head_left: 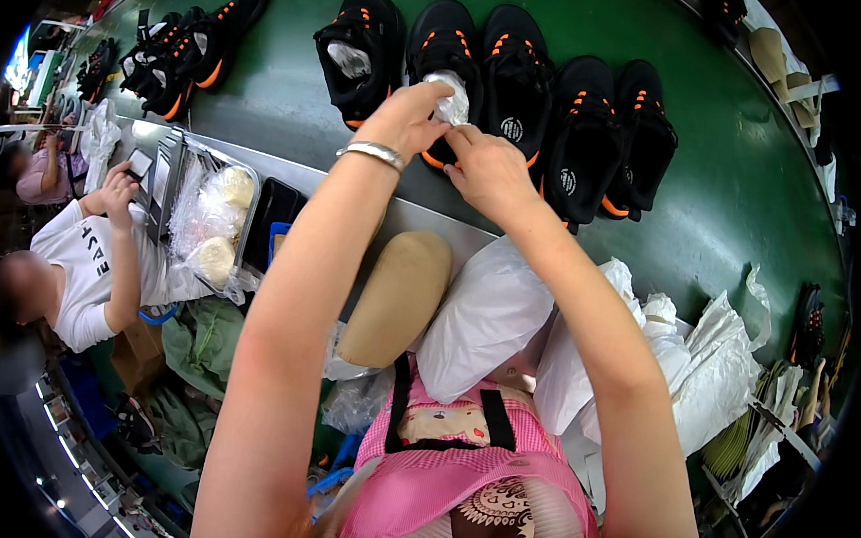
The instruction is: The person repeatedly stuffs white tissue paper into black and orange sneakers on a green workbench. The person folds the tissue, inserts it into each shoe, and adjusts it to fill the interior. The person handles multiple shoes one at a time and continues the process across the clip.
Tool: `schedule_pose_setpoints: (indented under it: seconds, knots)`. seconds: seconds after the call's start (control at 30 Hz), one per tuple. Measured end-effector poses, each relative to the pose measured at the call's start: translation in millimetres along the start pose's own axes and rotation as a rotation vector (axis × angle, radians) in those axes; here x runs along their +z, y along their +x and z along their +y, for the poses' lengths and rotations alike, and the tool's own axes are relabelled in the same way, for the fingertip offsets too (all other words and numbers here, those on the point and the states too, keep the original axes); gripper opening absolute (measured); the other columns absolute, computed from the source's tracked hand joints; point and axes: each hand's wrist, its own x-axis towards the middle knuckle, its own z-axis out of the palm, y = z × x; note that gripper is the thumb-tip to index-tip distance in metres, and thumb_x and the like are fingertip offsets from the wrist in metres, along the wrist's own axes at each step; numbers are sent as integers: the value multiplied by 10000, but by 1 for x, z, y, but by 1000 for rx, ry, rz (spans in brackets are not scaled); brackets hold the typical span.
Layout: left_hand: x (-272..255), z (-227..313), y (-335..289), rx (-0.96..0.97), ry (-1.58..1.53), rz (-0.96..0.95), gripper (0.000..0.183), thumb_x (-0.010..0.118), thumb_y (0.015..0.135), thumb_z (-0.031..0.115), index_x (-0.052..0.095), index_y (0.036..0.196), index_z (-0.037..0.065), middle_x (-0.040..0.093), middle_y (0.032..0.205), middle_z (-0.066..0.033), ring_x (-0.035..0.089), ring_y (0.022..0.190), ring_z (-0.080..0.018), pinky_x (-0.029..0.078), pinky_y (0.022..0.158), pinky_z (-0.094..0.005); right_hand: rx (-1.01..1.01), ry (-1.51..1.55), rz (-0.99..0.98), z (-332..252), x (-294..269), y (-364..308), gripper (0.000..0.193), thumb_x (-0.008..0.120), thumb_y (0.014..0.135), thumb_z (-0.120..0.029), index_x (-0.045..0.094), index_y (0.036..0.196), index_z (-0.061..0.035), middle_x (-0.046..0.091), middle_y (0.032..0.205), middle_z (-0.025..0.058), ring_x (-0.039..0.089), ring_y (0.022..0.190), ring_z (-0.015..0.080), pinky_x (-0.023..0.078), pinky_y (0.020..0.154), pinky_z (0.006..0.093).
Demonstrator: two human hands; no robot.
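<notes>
Several black shoes with orange laces stand in a row on the green table, toes pointing away from me. My left hand [411, 120] is closed on a crumpled wad of white paper [449, 97] in the opening of the second shoe from the left [443, 36]. At that shoe's heel, my right hand [492, 170] has its fingers bent round the collar, close to the wad. Another white wad [349, 60] fills the leftmost shoe [370, 22]. Bare insoles show in the third shoe [515, 64], the fourth [581, 111] and the rightmost one [643, 124].
More black shoes [194, 52] stand at the far left of the green table [727, 177]. A metal tray [251, 216] of plastic-wrapped pieces lies left of me. Nearer are a tan rounded form [398, 297] and white bags [491, 316]. A seated person [100, 261] is at left.
</notes>
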Motion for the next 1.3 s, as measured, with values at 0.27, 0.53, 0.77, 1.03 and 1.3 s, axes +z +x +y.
schedule_pose_setpoints:
  seconds: [0.27, 0.53, 0.77, 1.03, 1.3]
  knots:
    - [33, -9, 25, -17, -436, 340, 589, 612, 872, 199, 359, 1370, 13, 380, 1423, -174, 361, 1314, -329, 269, 1071, -531, -34, 66, 221, 6, 25, 4, 241, 689, 710, -93, 604, 920, -9, 616, 887, 107, 614, 790, 263, 479, 732, 366]
    - [86, 1, 16, 80, -376, 747, 398, 524, 786, 100, 538, 1140, -81, 592, 1119, -161, 598, 916, -273, 484, 808, -390, -46, 147, 379, 10, 48, 2, 49, 598, 656, -3, 587, 662, -50, 575, 725, 94, 581, 702, 246, 445, 673, 366]
    - [23, -12, 49, 49, -389, 422, 432, 538, 882, 223, 490, 1257, 14, 574, 1189, -121, 581, 1041, -278, 487, 851, -393, -59, -5, 319, 5, 40, 8, 32, 609, 729, -37, 596, 752, -55, 583, 749, 68, 567, 727, 222, 417, 664, 342]
    - [29, 5, 25, -81, -513, 282, 557, 384, 961, 277, 244, 1436, 21, 278, 1494, -139, 241, 1390, -307, 181, 1133, -467, -78, 87, 371, 7, 44, 15, 130, 660, 740, -109, 608, 837, -40, 580, 743, 63, 566, 721, 221, 421, 670, 341]
    - [26, -1, 28, 78, -349, 298, 500, 410, 964, 246, 314, 1366, -36, 359, 1405, -203, 366, 1297, -340, 299, 1084, -489, -82, 20, 340, -1, 55, 19, 96, 617, 732, -57, 601, 826, -43, 581, 761, 71, 568, 730, 231, 411, 692, 339]
